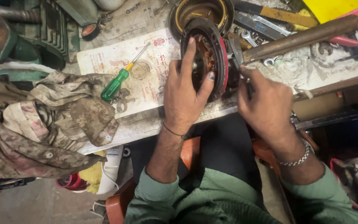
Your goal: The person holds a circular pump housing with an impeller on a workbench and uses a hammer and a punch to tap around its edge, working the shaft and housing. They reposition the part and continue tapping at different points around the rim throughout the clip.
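The left hand point(186, 93) is gripping a round motor part point(207, 54) with a red rim, standing on edge at the front of the worktop point(146, 120), its fingers spread wide over the rusty face and covering much of the inside. The right hand point(266, 105) is closing around something at the part's far side, but its own back is hiding what it is holding. A green-handled screwdriver point(119, 81) is lying on stained paper point(141, 70) nearby.

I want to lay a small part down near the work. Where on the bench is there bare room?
On the printed paper sheet between the green screwdriver and the left hand, and on its upper part. Behind the round motor part, wrenches crowd the bench; the camouflage cloth covers the left.
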